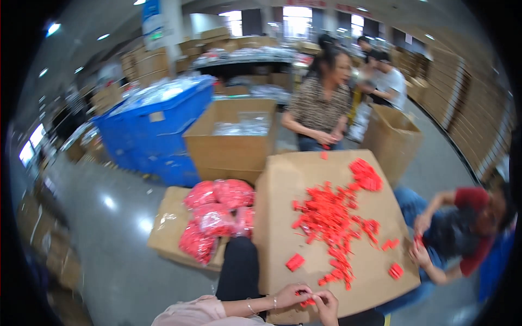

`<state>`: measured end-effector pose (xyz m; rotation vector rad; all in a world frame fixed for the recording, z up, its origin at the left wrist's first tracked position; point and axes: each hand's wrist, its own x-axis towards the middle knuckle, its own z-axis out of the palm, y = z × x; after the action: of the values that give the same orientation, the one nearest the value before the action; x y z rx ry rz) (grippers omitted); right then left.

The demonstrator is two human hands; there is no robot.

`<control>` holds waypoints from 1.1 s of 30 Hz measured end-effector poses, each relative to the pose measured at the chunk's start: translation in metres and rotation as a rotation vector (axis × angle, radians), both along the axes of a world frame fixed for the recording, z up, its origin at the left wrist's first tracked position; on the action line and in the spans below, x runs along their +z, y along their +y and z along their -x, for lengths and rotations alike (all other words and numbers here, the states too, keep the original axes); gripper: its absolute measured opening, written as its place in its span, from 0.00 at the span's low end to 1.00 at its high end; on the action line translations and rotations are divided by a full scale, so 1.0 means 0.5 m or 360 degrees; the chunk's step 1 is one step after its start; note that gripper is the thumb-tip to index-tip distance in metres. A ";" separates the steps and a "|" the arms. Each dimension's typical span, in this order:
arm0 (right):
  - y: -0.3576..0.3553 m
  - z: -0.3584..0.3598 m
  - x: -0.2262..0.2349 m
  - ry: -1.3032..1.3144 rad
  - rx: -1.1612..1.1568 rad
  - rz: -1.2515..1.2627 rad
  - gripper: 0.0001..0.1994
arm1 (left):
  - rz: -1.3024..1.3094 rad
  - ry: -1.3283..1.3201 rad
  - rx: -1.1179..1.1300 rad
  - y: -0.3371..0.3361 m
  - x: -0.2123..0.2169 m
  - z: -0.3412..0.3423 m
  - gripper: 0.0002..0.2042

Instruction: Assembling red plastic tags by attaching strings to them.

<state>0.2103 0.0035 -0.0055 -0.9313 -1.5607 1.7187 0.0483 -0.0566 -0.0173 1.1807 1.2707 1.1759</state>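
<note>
Judging by how things lie, the work is only partly done. A broad heap of loose small red pieces [326, 214] spreads over the middle of the cardboard surface [276, 233], and that looks like most of what is left. The done part seems small: a compact red block [295, 262] near the person's hands, another red block [396, 270] near the right edge, and a thicker red cluster [365, 175] at the far corner. Clear bags of red items [215, 217] lie on a carton [167, 220] to the left of the surface; whether they are finished goods or supply, I cannot tell

At the near edge, the left hand [289, 296] and right hand [327, 307] meet over a small red piece [308, 301]. The fingers of both are bent in and nearly closed, pinching it between them, though its exact shape is mostly covered. Across the surface, a co-worker in a patterned top [321, 100] and one with a red sleeve [472, 200] also have their hands close together at red pieces
</note>
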 end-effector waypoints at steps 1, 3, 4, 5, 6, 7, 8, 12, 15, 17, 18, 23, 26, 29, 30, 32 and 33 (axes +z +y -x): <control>-0.001 -0.007 -0.028 0.0088 0.0024 0.0096 0.04 | -0.0059 -0.0045 -0.0010 -0.001 0.003 -0.001 0.07; -0.017 0.010 0.015 0.0068 0.0023 -0.0041 0.02 | -0.0078 -0.0052 -0.0051 -0.016 0.031 0.007 0.08; -0.022 0.017 0.024 0.0099 0.0021 -0.0045 0.02 | -0.0088 -0.0038 0.0025 -0.021 0.030 0.014 0.08; -0.023 0.019 0.030 0.0109 0.0088 -0.0051 0.02 | -0.0089 -0.0038 0.0014 -0.026 0.023 0.016 0.09; -0.023 0.015 0.033 0.0063 0.0087 0.0143 0.02 | -0.0089 -0.0043 -0.0011 -0.026 0.023 0.017 0.09; -0.021 0.015 0.031 0.0010 0.0078 0.0337 0.02 | -0.0078 -0.0043 -0.0007 -0.025 0.027 0.018 0.09; -0.020 0.018 0.027 0.0006 0.0116 0.0332 0.02 | -0.0084 -0.0042 0.0031 -0.024 0.022 0.021 0.09; -0.010 0.019 0.003 0.0041 0.0128 0.0189 0.01 | -0.0095 -0.0112 -0.0033 -0.019 0.025 0.027 0.08; -0.018 0.025 0.027 0.0108 0.0069 0.0277 0.02 | -0.0016 -0.0183 -0.0033 -0.016 0.038 0.031 0.07; -0.021 0.027 0.031 -0.0008 0.0049 0.0107 0.03 | -0.0002 -0.0196 -0.0033 -0.012 0.041 0.038 0.07; -0.020 0.028 0.031 -0.0001 0.0041 0.0096 0.03 | 0.0008 -0.0251 -0.0036 -0.020 0.040 0.033 0.06; -0.032 0.033 0.074 -0.0085 0.0166 0.0328 0.01 | -0.0045 -0.0272 -0.0045 -0.019 0.017 0.035 0.06; -0.044 0.036 0.049 0.0005 0.0127 0.0213 0.02 | 0.0013 -0.0286 -0.0058 -0.018 0.003 0.024 0.06; -0.049 0.034 0.011 -0.0344 0.0065 -0.0936 0.02 | 0.0099 -0.0128 0.0126 -0.023 -0.008 0.009 0.07; -0.050 0.035 0.012 -0.0342 0.0065 -0.0931 0.02 | 0.0090 -0.0077 0.0182 -0.024 -0.010 0.007 0.07; -0.053 0.036 0.017 -0.0188 0.0020 -0.0677 0.03 | 0.0085 -0.0024 0.0240 -0.024 -0.014 0.006 0.07; -0.052 0.035 0.016 -0.0182 0.0022 -0.0676 0.03 | 0.0041 -0.0092 0.0154 -0.020 -0.001 0.013 0.06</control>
<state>0.1926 -0.0225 0.0025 -0.8090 -1.9115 1.2832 0.0419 -0.0666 -0.0179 1.0692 1.3077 1.2520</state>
